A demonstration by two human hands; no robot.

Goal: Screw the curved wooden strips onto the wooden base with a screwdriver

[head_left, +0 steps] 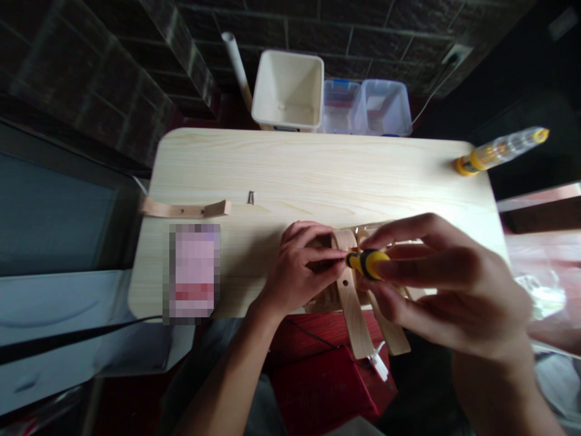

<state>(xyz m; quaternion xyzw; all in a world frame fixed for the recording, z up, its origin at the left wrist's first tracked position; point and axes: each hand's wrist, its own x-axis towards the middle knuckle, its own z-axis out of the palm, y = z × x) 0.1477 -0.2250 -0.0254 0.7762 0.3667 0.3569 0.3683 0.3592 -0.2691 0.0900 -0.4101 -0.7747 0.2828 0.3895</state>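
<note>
My right hand (436, 284) grips a yellow and black screwdriver (370, 264), its handle between thumb and fingers. The screwdriver's tip points left, at a curved wooden strip (354, 315) with a dark hole in it. My left hand (302, 266) rests against the strip's near side, thumb and index finger closing together at the screwdriver's tip. Whatever small thing they pinch is hidden. A second wooden strip (396, 336) extends below, partly behind my right hand. Both belong to a wooden assembly at the table's front edge, mostly covered by my hands.
Two screws (251, 197) lie on the pale table (345, 166). At left are a curved wooden piece (190, 210) with two holes and a blurred-out phone-shaped item (194, 266). A clear bottle-like yellow case (499, 151) stands at back right. Bins (288, 85) sit behind.
</note>
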